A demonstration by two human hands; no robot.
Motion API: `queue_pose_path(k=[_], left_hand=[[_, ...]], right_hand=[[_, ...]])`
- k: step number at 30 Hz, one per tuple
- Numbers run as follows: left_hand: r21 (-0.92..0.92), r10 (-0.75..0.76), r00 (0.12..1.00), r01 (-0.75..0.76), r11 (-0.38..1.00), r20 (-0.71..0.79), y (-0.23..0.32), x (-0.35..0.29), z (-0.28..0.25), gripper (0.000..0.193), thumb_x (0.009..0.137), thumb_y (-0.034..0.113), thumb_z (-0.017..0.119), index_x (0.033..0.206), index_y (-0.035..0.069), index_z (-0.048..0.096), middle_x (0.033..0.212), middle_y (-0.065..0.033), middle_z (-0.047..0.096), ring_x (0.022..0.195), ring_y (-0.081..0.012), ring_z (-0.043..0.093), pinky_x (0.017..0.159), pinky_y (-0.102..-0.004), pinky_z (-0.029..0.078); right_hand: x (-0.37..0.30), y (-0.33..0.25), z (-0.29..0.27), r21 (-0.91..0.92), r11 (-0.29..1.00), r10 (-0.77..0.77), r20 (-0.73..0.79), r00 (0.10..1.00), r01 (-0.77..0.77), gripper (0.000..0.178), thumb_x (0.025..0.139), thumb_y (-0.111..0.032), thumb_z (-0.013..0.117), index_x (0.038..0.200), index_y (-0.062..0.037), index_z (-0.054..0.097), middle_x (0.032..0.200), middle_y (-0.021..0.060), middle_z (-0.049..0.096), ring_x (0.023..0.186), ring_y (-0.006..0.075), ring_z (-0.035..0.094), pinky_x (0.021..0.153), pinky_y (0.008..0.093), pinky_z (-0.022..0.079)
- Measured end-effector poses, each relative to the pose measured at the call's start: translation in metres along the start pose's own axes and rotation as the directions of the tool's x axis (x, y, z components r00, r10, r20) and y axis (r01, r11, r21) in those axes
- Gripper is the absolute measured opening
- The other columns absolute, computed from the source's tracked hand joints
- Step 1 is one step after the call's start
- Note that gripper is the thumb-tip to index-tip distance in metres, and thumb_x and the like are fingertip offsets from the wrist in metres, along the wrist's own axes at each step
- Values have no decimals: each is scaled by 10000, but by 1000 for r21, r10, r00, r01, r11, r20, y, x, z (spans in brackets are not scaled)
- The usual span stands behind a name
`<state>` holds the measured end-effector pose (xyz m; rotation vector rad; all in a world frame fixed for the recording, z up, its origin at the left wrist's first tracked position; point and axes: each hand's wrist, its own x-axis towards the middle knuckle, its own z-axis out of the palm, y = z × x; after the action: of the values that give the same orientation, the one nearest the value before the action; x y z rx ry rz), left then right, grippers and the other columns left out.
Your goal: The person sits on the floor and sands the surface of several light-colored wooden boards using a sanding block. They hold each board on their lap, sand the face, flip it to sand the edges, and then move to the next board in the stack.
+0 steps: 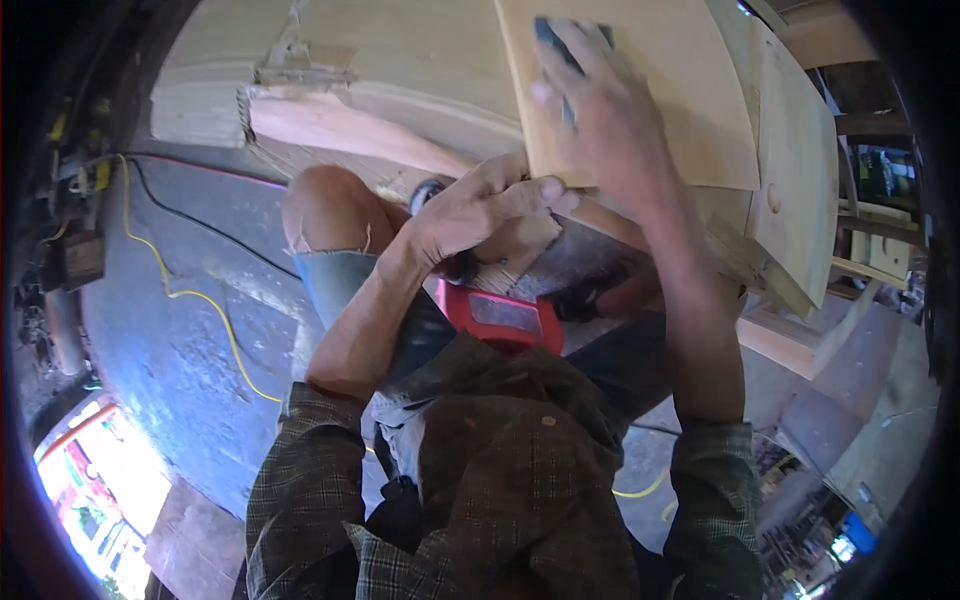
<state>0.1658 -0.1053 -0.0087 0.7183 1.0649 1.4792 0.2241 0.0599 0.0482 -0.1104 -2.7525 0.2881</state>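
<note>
A smooth, pale wooden board [690, 120] lies at the top of the view. My right hand [610, 115], somewhat smeared by motion, presses a dark sanding block [546, 34] onto the board's face, fingers closed over it. My left hand [475, 212] grips the board's near left corner, its thumb stretched along the near edge. Some fingers of the left hand are hidden behind the corner. Under the board is a larger sheet of tan cardboard [430, 60].
A red stool-like frame [503, 318] shows between my knees. On the grey floor [190, 340] at left, a yellow cord [215, 300] and a dark cable [190, 222] run. Other wooden pieces [795, 160] stand to the right of the board.
</note>
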Motion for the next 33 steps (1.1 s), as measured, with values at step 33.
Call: queue_pose_path(k=[33], left_hand=[[77, 231, 970, -225, 971, -77, -41, -7, 17, 320, 1032, 202, 470, 1278, 1, 500, 1079, -86, 602, 1015, -177, 571, 926, -324, 451]], right_hand=[[-4, -21, -17, -62, 998, -3, 210, 978, 17, 405, 889, -320, 628, 1191, -53, 664, 1384, 129, 557, 1275, 371, 515, 1041, 497, 373]])
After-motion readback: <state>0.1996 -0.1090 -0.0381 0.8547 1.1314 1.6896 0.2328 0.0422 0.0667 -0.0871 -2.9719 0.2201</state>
